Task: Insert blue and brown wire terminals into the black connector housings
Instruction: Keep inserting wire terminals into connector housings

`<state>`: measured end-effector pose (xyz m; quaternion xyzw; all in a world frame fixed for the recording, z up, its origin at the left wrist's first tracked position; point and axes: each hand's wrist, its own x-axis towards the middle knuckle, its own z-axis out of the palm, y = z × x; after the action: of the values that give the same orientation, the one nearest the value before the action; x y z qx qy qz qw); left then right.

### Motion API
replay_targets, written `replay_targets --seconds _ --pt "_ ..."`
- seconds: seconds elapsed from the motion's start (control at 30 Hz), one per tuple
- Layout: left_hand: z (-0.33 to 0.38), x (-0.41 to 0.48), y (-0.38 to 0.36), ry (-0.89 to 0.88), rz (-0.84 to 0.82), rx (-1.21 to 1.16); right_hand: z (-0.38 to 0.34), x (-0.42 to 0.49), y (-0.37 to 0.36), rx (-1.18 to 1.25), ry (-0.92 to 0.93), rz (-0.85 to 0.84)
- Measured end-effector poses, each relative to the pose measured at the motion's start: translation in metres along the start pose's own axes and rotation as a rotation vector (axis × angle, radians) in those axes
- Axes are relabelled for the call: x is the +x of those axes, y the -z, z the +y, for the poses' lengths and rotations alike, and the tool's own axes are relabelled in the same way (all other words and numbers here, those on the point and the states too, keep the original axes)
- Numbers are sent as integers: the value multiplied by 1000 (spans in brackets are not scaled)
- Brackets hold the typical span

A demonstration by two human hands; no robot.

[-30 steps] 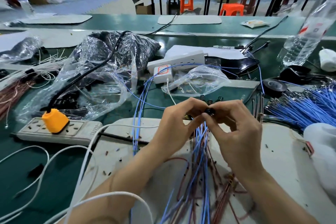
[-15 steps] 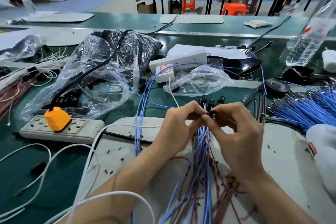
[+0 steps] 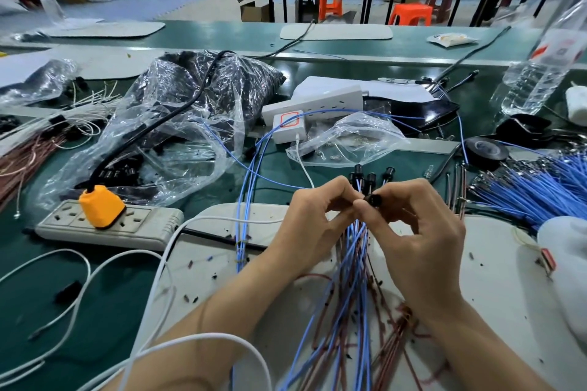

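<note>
My left hand (image 3: 313, 225) grips a bundle of blue and brown wires (image 3: 354, 282) that fans out toward me over the white mat (image 3: 495, 289). Three fitted black housings (image 3: 371, 175) stick up above my fingers on the bundle's far ends. My right hand (image 3: 416, 232) pinches another small black connector housing (image 3: 372, 200) between thumb and forefinger, right against the left fingertips. The wire end going into it is hidden by my fingers.
A grey power strip (image 3: 108, 227) with an orange plug (image 3: 101, 206) lies left. Clear plastic bags (image 3: 178, 124) of black parts sit behind it. Loose blue wires (image 3: 536, 187) pile at right, beside black tape (image 3: 486, 149) and a water bottle (image 3: 536, 73).
The three fitted housings have risen into sight above my fingers. Both hands stayed together, shifting slightly lower.
</note>
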<state>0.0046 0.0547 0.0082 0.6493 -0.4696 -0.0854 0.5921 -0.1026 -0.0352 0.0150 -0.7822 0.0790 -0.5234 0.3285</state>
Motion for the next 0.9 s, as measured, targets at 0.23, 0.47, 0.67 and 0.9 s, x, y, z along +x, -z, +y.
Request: replay_targets --seconds 0.23,0.47,0.67,0.9 --pt "4 -1 -1 -18 -29 27 1 -1 -2 63 -2 -17" --pt "3 -1 0 -57 -28 81 -1 -2 -3 106 -30 -33" --pt "0 -2 -1 -110 -12 110 -1 -1 -1 73 -57 -28" --pt "-2 1 0 -138 18 155 -5 0 -2 123 -98 -23"
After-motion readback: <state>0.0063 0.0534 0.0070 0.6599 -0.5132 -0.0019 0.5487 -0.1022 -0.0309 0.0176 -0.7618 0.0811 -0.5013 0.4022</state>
